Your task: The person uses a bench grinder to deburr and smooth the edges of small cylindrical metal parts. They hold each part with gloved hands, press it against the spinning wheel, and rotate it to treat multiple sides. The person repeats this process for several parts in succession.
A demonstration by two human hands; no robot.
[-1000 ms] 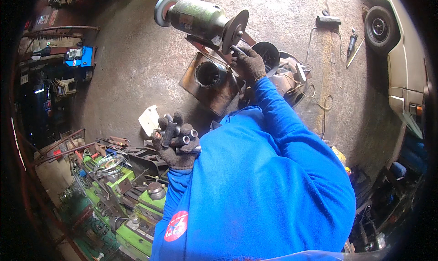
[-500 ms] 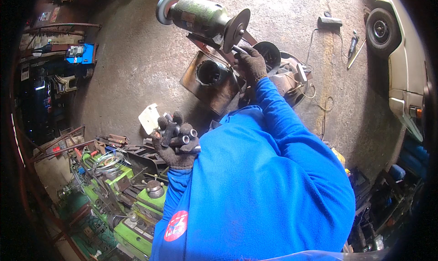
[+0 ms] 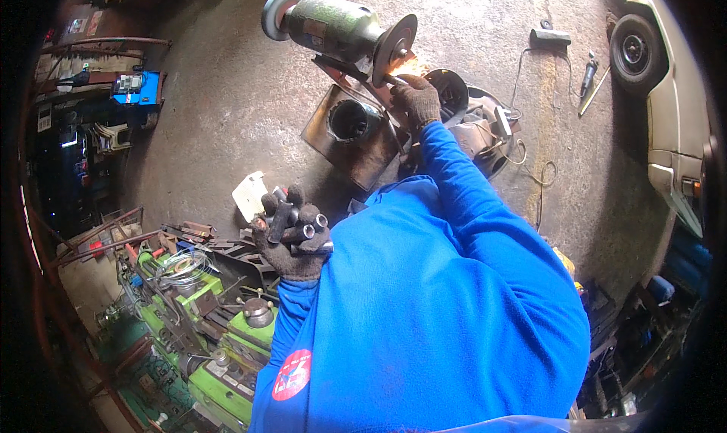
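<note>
In a dark knit glove, my right hand (image 3: 416,100) grips a short metal tube (image 3: 395,81) and presses its end against the right-hand disc (image 3: 395,48) of a green bench grinder (image 3: 333,24). Orange sparks (image 3: 411,65) spray from the contact. My left hand (image 3: 291,244), gloved too, is palm up by my left side with its fingers curled round several short metal tubes (image 3: 297,234). A paler wheel (image 3: 282,14) sits on the grinder's left end. Below the grinder stands a rusty metal box (image 3: 337,153) with a round opening.
Right of the stand are a dark round container (image 3: 448,96) and a cable (image 3: 541,174). A green lathe (image 3: 227,365) with coiled wire (image 3: 182,269) lies at lower left. An angle grinder (image 3: 588,76) rests on the floor near a parked vehicle (image 3: 670,123).
Sparks now fly where the tube meets the disc; none showed before. My right hand has shifted slightly at the disc. My left hand keeps its hold on the tubes.
</note>
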